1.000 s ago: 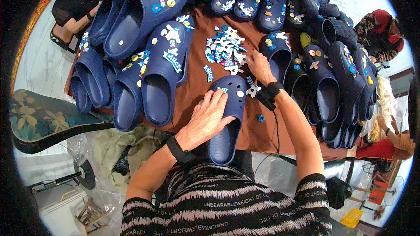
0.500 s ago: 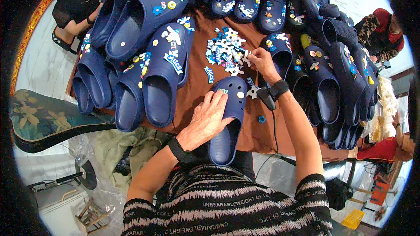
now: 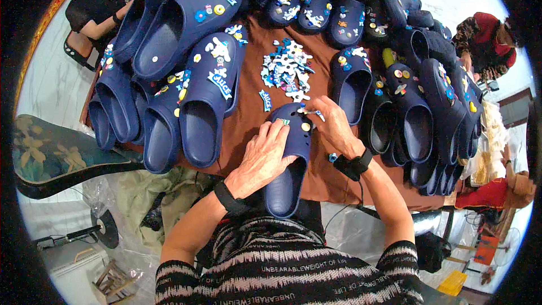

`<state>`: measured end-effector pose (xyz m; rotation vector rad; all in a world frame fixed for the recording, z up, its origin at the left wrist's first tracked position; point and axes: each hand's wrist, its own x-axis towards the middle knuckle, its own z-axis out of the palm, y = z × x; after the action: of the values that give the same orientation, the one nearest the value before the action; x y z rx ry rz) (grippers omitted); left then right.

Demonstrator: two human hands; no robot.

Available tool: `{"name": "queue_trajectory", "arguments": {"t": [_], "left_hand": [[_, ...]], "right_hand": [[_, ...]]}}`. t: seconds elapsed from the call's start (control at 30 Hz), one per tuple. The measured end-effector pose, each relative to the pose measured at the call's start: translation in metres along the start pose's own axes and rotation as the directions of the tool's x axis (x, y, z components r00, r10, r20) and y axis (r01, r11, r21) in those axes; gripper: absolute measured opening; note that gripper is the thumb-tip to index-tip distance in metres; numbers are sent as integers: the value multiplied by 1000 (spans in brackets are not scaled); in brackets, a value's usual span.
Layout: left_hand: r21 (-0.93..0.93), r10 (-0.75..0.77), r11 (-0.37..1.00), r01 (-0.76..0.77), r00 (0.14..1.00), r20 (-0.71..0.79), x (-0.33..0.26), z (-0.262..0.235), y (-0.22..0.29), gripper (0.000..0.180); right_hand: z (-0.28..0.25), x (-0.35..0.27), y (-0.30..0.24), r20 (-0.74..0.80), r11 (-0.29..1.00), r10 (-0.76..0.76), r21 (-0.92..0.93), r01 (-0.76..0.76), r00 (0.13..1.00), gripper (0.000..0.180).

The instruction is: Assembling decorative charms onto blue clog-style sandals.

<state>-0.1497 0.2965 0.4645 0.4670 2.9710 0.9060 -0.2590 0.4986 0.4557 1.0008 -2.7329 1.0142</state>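
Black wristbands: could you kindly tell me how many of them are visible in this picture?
3: the camera wearer's left wristband and right wristband, plus a third wristband on the co-worker at upper left. More may be hidden.

Brown cloth-covered table [image 3: 234, 135], dark floral-patterned chair [image 3: 62, 155], pale veined floor [image 3: 42, 79], wooden stool [image 3: 111, 278] at lower left

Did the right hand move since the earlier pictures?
Yes. The right hand moved away from the shoe-charm pile, toward the wearer, and is now at the toe of the navy clog.
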Motion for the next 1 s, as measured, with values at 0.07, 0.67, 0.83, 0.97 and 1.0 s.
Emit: {"name": "queue_trajectory", "arguments": {"t": [0.07, 0.67, 0.83, 0.97, 1.0], "left_hand": [[25, 16, 1000, -17, 1000, 9, 1, 1, -1, 70], [24, -3, 1000, 3, 1000, -3, 3, 5, -3, 69], [-4, -2, 1000, 2, 1000, 3, 3, -2, -1, 69], [-1, 8, 1000, -8, 1000, -19, 0, 2, -2, 69], [-2, 10, 1000, -10, 1000, -17, 1, 2, -2, 69]], "right_hand": [[-1, -2, -2, 8, 1000, -1, -16, 2, 1000, 17], [-1, -3, -9, 150, 974, -152, -145, 174, 977, 18], [-11, 2, 7, 200, 974, -217, -17, 225, 955, 19], [-22, 1, 3, 246, 947, 52, 294, -126, 968, 18], [-22, -3, 5, 180, 966, 45, 244, -89, 983, 18]]}}
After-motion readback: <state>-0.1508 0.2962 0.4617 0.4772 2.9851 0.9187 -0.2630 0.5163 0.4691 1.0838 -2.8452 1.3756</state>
